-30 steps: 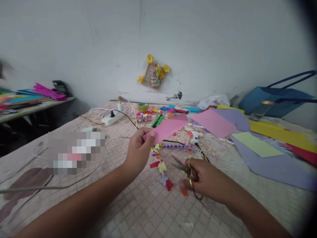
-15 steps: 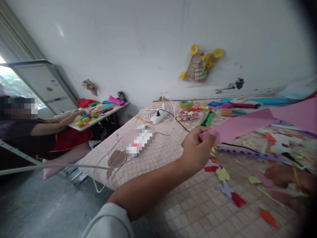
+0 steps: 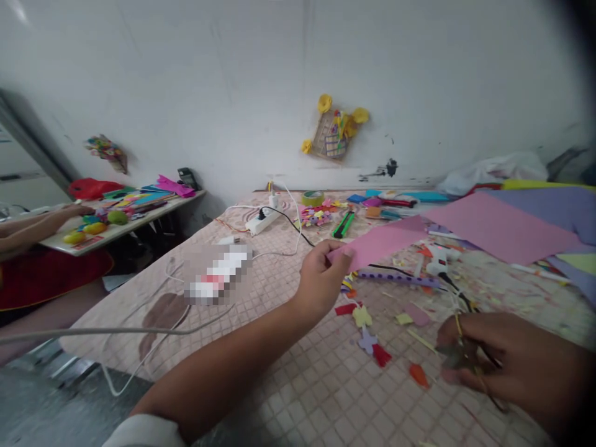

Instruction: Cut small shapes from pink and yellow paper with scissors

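My left hand (image 3: pixel 323 270) pinches the near end of a pink strip of craft sheet (image 3: pixel 386 241), held up over the table. Its far end meets the edge of a larger pink sheet (image 3: pixel 503 226) in my view; I cannot tell whether they touch. My right hand (image 3: pixel 507 354) is low on the right, its fingers closed round scissors (image 3: pixel 484 388) with thin gold-coloured handles; their blades are blurred. Between the hands lie a yellow flower-shaped piece (image 3: pixel 362 315), a purple one (image 3: pixel 367 340), a red scrap (image 3: pixel 382 355) and an orange scrap (image 3: pixel 419 375).
A green cutter knife (image 3: pixel 343 225), tape roll (image 3: pixel 312 198) and white power strip (image 3: pixel 263 220) lie toward the wall. A white glue gun (image 3: pixel 437 257) stands right of the purple dotted strip (image 3: pixel 400 279). Cables cross the table's left side. Another person's arm (image 3: pixel 41 226) reaches over a second table.
My view has swung right, bringing the larger pink sheet and my right hand with the scissors further into sight. My left hand still grips the pink strip.
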### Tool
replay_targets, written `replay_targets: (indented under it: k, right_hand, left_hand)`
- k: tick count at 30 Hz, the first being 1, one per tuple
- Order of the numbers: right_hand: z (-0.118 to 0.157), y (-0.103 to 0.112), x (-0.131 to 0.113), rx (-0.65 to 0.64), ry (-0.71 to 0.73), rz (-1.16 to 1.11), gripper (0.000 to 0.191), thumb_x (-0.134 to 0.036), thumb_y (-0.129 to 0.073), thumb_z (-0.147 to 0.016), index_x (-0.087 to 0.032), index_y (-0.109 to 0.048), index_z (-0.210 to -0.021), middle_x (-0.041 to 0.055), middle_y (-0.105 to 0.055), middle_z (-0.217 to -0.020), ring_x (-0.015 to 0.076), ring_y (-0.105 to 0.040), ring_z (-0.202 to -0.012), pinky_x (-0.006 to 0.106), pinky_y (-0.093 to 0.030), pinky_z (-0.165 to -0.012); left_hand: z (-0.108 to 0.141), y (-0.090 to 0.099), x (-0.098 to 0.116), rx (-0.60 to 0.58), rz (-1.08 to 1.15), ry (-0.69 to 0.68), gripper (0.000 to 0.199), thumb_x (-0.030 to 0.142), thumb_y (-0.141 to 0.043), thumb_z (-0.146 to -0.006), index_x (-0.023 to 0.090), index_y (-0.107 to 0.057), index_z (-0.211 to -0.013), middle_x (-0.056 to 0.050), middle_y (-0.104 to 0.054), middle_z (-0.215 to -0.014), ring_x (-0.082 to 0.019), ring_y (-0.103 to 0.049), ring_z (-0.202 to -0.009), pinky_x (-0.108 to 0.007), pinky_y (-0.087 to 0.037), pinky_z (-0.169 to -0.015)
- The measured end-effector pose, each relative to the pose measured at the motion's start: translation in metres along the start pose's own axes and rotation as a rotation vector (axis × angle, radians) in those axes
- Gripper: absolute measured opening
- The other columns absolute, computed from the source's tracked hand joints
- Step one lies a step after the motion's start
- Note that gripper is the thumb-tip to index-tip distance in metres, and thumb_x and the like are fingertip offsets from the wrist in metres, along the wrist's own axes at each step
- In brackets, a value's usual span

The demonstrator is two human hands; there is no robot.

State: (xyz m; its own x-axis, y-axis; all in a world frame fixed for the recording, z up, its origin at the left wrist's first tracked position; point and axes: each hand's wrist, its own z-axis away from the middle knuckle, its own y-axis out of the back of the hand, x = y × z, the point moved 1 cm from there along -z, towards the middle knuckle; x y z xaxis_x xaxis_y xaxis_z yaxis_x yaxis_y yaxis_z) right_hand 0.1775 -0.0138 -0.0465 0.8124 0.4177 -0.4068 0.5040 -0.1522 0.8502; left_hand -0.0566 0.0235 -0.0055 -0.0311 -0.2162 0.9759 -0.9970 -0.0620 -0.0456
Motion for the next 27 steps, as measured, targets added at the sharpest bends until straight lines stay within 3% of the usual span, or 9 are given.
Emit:
replay_targets:
  k: [1, 3, 5, 7, 10, 15, 18, 21, 27]
  right_hand:
    - [-0.004, 0.006, 0.001, -0.195, 0.068, -0.037, 0.010, -0.039, -0.069, -0.062, -0.030, -0.064, -0.063, 0.0066, -0.065, -0.067, 0.0177, -0.060, -0.061, 0.029, -0.043, -0.057]
    - [-0.012, 0.015, 0.004, -0.282, 0.070, -0.071, 0.011, -0.026, -0.064, -0.070, -0.031, -0.065, -0.079, 0.0094, -0.067, -0.089, 0.0208, -0.063, -0.080, 0.032, -0.045, -0.069]
    - [-0.017, 0.019, 0.005, -0.252, 0.085, -0.055, 0.026, -0.012, -0.061, -0.066, -0.029, -0.064, -0.085, 0.0112, -0.066, -0.098, 0.0235, -0.062, -0.092, 0.035, -0.044, -0.076]
    - [-0.018, 0.020, 0.001, -0.208, 0.093, -0.002, 0.029, -0.005, -0.061, -0.060, -0.026, -0.064, -0.080, 0.0113, -0.067, -0.092, 0.0250, -0.062, -0.089, 0.036, -0.044, -0.075]
    - [-0.017, 0.023, -0.007, -0.133, 0.011, 0.080, 0.008, -0.020, -0.066, -0.067, -0.025, -0.060, -0.068, 0.0071, -0.065, -0.070, 0.0211, -0.061, -0.065, 0.033, -0.042, -0.060]
    - [-0.015, 0.024, -0.017, -0.065, -0.108, 0.086, 0.027, -0.046, -0.066, -0.070, -0.025, -0.051, -0.061, 0.0012, -0.055, -0.053, 0.0169, -0.050, -0.048, 0.030, -0.034, -0.050]
    - [-0.013, 0.014, -0.017, -0.070, -0.098, -0.011, 0.029, -0.044, -0.057, -0.077, -0.024, -0.045, -0.060, -0.0018, -0.050, -0.051, 0.0152, -0.046, -0.047, 0.027, -0.033, -0.046]
    - [-0.009, 0.007, -0.019, -0.109, -0.049, -0.104, 0.018, -0.039, -0.056, -0.077, -0.024, -0.050, -0.069, -0.0009, -0.055, -0.058, 0.0162, -0.049, -0.051, 0.026, -0.036, -0.046]
    - [-0.001, 0.012, -0.038, -0.219, -0.039, -0.169, 0.015, -0.037, -0.052, -0.080, -0.025, -0.052, -0.071, 0.0004, -0.060, -0.059, 0.0173, -0.053, -0.050, 0.026, -0.038, -0.045]
  left_hand:
    - [0.000, 0.000, 0.000, 0.004, -0.003, 0.001, 0.022, 0.038, -0.057, -0.074, 0.016, -0.057, -0.079, 0.004, -0.047, -0.055, -0.006, -0.035, -0.046, -0.018, -0.027, -0.042]
    - [0.000, 0.000, 0.001, 0.009, -0.012, -0.002, 0.022, 0.038, -0.057, -0.074, 0.016, -0.057, -0.079, 0.004, -0.047, -0.055, -0.006, -0.035, -0.045, -0.018, -0.027, -0.041]
    - [0.000, 0.000, 0.001, 0.006, -0.022, -0.004, 0.023, 0.039, -0.057, -0.074, 0.016, -0.057, -0.079, 0.004, -0.047, -0.055, -0.006, -0.035, -0.044, -0.019, -0.027, -0.042]
    - [-0.001, 0.000, 0.001, -0.005, -0.029, -0.001, 0.023, 0.039, -0.058, -0.074, 0.016, -0.058, -0.079, 0.004, -0.047, -0.054, -0.006, -0.036, -0.044, -0.019, -0.028, -0.042]
    - [0.000, 0.000, 0.001, -0.021, -0.038, 0.005, 0.024, 0.039, -0.060, -0.072, 0.016, -0.059, -0.079, 0.004, -0.046, -0.052, -0.007, -0.038, -0.045, -0.019, -0.030, -0.043]
    - [0.001, -0.001, 0.002, 0.002, -0.024, 0.000, 0.024, 0.040, -0.061, -0.072, 0.017, -0.060, -0.078, 0.003, -0.050, -0.054, -0.008, -0.042, -0.048, -0.020, -0.032, -0.046]
    - [0.002, -0.001, 0.003, 0.052, 0.024, -0.028, 0.024, 0.041, -0.059, -0.073, 0.018, -0.058, -0.078, 0.004, -0.050, -0.054, -0.008, -0.043, -0.049, -0.020, -0.033, -0.047]
    - [0.005, -0.002, 0.006, 0.079, 0.072, -0.053, 0.022, 0.040, -0.058, -0.074, 0.018, -0.055, -0.077, 0.004, -0.050, -0.055, -0.007, -0.042, -0.048, -0.019, -0.033, -0.047]
    - [0.014, -0.004, 0.008, 0.036, 0.027, -0.046, 0.023, 0.041, -0.058, -0.075, 0.018, -0.056, -0.077, 0.004, -0.050, -0.057, -0.006, -0.038, -0.046, -0.019, -0.031, -0.045]
